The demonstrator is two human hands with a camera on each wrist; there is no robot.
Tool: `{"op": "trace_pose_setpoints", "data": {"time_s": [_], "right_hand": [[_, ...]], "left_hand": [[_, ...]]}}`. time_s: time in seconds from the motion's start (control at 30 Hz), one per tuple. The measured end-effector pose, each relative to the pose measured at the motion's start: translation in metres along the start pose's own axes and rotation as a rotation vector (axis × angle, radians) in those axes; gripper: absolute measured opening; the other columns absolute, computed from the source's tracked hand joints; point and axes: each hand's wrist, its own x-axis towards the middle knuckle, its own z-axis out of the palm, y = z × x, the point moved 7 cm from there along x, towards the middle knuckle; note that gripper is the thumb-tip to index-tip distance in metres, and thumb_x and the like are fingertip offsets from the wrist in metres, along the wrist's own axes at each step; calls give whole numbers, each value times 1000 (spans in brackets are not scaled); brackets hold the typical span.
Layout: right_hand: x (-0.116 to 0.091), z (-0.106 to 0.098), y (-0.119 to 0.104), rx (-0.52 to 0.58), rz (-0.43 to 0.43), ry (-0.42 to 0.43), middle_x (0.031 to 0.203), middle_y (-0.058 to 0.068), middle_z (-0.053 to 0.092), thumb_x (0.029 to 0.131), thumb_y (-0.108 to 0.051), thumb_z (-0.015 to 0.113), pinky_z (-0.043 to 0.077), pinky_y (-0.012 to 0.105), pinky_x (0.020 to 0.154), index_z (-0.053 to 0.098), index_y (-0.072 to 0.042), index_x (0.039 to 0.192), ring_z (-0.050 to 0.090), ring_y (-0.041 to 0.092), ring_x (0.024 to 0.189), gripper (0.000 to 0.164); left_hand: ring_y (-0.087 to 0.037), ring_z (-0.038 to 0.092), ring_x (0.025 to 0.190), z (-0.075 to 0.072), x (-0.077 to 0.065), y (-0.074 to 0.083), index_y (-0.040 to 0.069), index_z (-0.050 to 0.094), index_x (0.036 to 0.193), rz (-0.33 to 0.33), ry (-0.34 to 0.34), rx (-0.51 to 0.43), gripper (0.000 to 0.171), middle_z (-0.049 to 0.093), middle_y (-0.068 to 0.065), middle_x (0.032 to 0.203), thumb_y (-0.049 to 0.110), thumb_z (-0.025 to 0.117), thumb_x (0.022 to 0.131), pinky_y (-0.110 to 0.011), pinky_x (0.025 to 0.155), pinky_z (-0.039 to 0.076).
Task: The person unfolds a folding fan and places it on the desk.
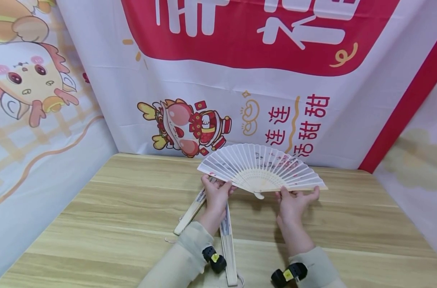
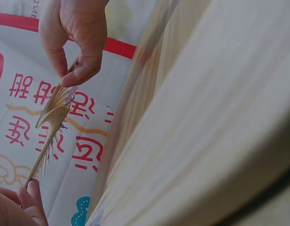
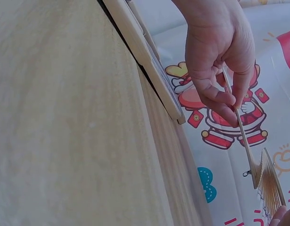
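An unfolded hand fan (image 1: 236,160) with pale ribs and white leaf printed with red flowers is held up above the table. My left hand (image 1: 216,196) pinches its left outer rib, thumb against the near side. At the opposite end, my right hand (image 1: 293,206) grips the right outer rib between thumb and fingers. The fan's pivot end (image 1: 259,195) points down toward me, between the hands. Seen edge-on in the left wrist view, the fan (image 2: 53,117) spans from the right hand (image 2: 81,42) above to the left hand (image 2: 24,205) below.
Two folded fans lie on the wooden table (image 1: 114,224): one (image 1: 189,216) slanting left of my left hand, another (image 1: 228,248) beneath the left forearm. A printed cloth (image 1: 107,80) hangs along the table's back edge, with more cloth at the sides.
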Motion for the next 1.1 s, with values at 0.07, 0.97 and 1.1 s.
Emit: {"op": "trace_pose_setpoints", "data": {"time_s": [0.07, 0.97, 1.1], "right_hand": [[0, -1, 0, 6, -5, 1, 124, 7, 51, 93, 8, 57, 57, 19, 70, -19, -38, 152, 58, 11, 75, 107], [21, -10, -14, -5, 14, -74, 115, 5, 48, 95, 10, 50, 52, 13, 61, -17, -30, 154, 55, 5, 64, 97], [25, -13, -15, -37, 38, -99, 120, 7, 48, 95, 10, 49, 53, 12, 63, -19, -27, 153, 56, 4, 65, 96]], "left_hand": [[-11, 63, 60, 0, 0, 0, 11, 22, 130, 4, 1, -3, 59, 63, -12, 93, -12, 59, 90, -20, 58, 54], [-9, 67, 59, 2, -1, -1, -2, 52, 109, -5, -46, 24, 21, 63, -1, 77, -6, 61, 90, -14, 53, 48], [-8, 67, 59, 3, -1, -1, 0, 52, 103, -9, -60, 20, 16, 63, -1, 77, -5, 61, 91, -13, 53, 48]]}}
